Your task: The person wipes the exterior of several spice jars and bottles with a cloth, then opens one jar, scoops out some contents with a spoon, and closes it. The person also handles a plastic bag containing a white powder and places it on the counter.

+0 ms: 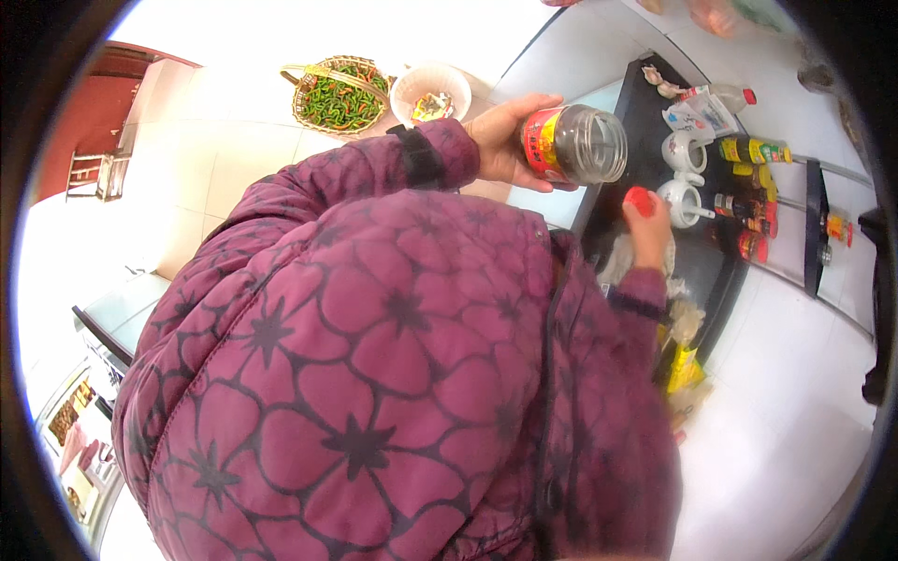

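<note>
My left hand (499, 140) grips a clear glass jar (577, 144) from the side. The jar bears a red and yellow label, and its threaded mouth faces right without a lid on it. Just below and right of the jar, my right hand (649, 224) holds a red lid (638, 201), apart from the jar. Both forearms are in purple floral sleeves. Close to my right hand stand a white ceramic pot with a spout (680, 203) and a second white ceramic pot (679, 151), on a black countertop (635, 133).
Behind the pots are a sauce bottle with a green and yellow label (754, 150), a dark labelled bottle (744, 212) and a red-capped bottle (733, 97). Plastic bags (684, 319) lie near my right forearm. Beyond my left arm sit a basket of chillies (340, 98) and a white bin (430, 92).
</note>
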`<state>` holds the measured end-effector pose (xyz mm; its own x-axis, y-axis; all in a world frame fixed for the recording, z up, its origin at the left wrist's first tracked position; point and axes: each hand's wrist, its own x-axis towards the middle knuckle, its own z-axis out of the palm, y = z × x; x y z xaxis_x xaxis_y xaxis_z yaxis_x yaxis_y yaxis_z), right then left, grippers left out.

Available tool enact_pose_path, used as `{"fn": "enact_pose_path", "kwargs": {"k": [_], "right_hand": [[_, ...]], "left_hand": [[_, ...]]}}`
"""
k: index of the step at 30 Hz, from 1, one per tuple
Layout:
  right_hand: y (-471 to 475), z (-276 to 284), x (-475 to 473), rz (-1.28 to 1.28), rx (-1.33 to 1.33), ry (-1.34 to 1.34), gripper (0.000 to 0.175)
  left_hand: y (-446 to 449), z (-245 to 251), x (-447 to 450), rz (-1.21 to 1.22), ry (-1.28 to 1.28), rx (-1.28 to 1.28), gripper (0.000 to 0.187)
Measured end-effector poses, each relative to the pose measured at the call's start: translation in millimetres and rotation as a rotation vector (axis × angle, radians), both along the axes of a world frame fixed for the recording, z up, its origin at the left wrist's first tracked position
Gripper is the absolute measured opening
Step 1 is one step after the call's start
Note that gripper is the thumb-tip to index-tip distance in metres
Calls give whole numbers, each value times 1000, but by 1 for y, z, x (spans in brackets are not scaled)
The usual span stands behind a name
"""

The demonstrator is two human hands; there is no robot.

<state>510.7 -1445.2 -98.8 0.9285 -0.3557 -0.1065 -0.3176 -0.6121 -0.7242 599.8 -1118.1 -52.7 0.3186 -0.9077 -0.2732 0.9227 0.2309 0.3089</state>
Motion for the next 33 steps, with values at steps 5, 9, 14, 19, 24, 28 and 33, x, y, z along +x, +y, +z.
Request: {"fn": "enact_pose_path", "kwargs": {"k": [5,9,14,19,24,28,33], "right_hand": [[71,113,-2,334,496,-211,65],[116,170,10,747,-111,-309,67],[132,187,15,783,-272,-292,64],[144,176,10,455,-162,-89,62],[149,156,9,182,-97,3,76],[137,156,7,290,-80,-98,81],[138,142,-3,655,-124,-336,66]], "left_hand": [[1,11,3,-15,-16,69,67],[-1,20,2,-104,-37,96,67],[6,23,4,-181,-61,126,66],[5,23,0,-61,-192,129,63],[0,19,1,165,-344,196,58],[1,7,5,156,-226,155,59],[1,-12,4,-41,-18,123,42]]}}
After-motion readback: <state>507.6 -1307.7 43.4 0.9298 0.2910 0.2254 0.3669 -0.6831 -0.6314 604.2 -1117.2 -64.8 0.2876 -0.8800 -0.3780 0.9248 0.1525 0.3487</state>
